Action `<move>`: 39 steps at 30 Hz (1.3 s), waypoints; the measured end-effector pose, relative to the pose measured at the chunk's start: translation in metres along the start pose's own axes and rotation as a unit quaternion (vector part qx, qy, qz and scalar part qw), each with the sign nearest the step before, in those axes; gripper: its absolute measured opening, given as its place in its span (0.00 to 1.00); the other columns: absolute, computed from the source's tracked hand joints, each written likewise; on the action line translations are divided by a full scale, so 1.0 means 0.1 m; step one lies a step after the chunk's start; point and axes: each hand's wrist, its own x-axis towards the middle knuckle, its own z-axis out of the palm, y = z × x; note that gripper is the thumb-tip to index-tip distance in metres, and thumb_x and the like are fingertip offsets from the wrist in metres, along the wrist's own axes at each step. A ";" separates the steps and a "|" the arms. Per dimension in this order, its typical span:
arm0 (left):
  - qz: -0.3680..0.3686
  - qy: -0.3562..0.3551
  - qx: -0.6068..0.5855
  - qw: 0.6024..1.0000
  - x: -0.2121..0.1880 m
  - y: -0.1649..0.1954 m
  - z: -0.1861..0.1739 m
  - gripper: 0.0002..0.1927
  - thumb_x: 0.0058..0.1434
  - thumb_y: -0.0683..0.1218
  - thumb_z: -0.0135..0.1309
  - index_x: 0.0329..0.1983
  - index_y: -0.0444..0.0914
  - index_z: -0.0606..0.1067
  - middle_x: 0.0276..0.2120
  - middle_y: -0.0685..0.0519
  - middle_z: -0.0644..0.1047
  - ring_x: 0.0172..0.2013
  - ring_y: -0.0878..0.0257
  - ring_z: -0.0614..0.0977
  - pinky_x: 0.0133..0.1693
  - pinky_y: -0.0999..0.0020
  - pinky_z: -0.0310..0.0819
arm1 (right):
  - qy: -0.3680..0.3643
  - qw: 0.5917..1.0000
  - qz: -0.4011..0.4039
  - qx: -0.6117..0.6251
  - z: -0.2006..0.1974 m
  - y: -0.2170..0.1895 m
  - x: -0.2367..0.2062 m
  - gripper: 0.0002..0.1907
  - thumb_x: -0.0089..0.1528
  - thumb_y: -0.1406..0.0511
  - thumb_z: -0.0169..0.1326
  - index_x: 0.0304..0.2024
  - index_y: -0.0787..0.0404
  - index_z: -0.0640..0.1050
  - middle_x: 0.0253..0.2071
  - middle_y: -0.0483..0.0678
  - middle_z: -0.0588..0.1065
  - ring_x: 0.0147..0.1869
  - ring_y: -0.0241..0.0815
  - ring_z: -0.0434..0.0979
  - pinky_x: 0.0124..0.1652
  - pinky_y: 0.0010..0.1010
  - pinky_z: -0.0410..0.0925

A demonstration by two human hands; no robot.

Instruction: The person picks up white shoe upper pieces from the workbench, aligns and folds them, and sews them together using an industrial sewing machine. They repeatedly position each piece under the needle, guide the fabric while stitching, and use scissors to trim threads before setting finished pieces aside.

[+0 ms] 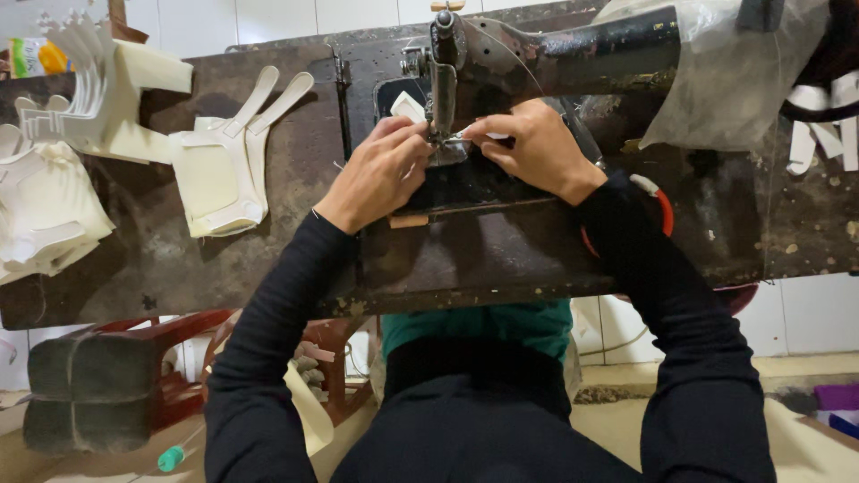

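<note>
Sleeves: black, long, reaching from the bottom edge up to both wrists; a teal cloth (483, 324) shows between them at the table's near edge.
Left hand (380, 174): fingers curled, tips pinched down on the white piece (408, 106) just left of the presser foot; thumb and forefinger closed on its edge.
Right hand (535, 148): fingers bent and closed, tips pressing the same white piece from the right side of the needle; most of the piece is hidden under this hand.
White piece: flat on the machine bed, under the needle bar, between the two hands; one corner shows behind the left fingers.
Sewing machine (555, 49): old, black, worn; its arm runs to the right, the head stands directly above the fingertips.
Table (268, 268): dark, scuffed, stained top that bears the machine.
Cut pieces (224, 170): white, with strap-like tabs, lying left of the machine, well apart from the hands.
Stack (54, 206): more white pieces heaped at the far left edge.
Plastic bag (725, 80): clear, draped over the machine's right end.
Stool (170, 358): red-brown, below the table on the left, beside a dark tied bundle (89, 394).
</note>
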 end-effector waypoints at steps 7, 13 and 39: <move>-0.004 0.053 0.070 0.996 0.00 -0.10 -0.04 0.10 0.66 0.44 0.59 0.45 0.36 0.73 0.47 0.49 0.77 0.53 0.52 0.77 0.55 0.55 0.69 | 0.020 0.952 0.009 -0.304 0.10 0.13 0.33 0.13 0.67 0.62 0.56 0.54 0.55 0.78 0.47 0.45 0.78 0.49 0.40 0.80 0.46 0.31 0.73; -0.022 0.039 0.109 0.993 -0.16 0.21 0.06 0.14 0.65 0.47 0.63 0.46 0.34 0.75 0.39 0.50 0.74 0.40 0.53 0.76 0.44 0.59 0.71 | 0.081 0.735 0.050 0.672 0.08 0.03 0.53 0.22 0.70 0.73 0.52 0.66 0.59 0.65 0.60 0.45 0.72 0.61 0.31 0.76 0.58 0.23 0.74; -0.020 0.075 0.086 0.993 -0.01 0.18 0.15 0.06 0.65 0.38 0.60 0.42 0.33 0.74 0.56 0.43 0.77 0.44 0.49 0.78 0.49 0.59 0.76 | 0.060 0.950 0.132 0.276 0.17 0.23 0.12 0.19 0.70 0.65 0.61 0.62 0.64 0.75 0.56 0.46 0.78 0.59 0.36 0.75 0.57 0.34 0.69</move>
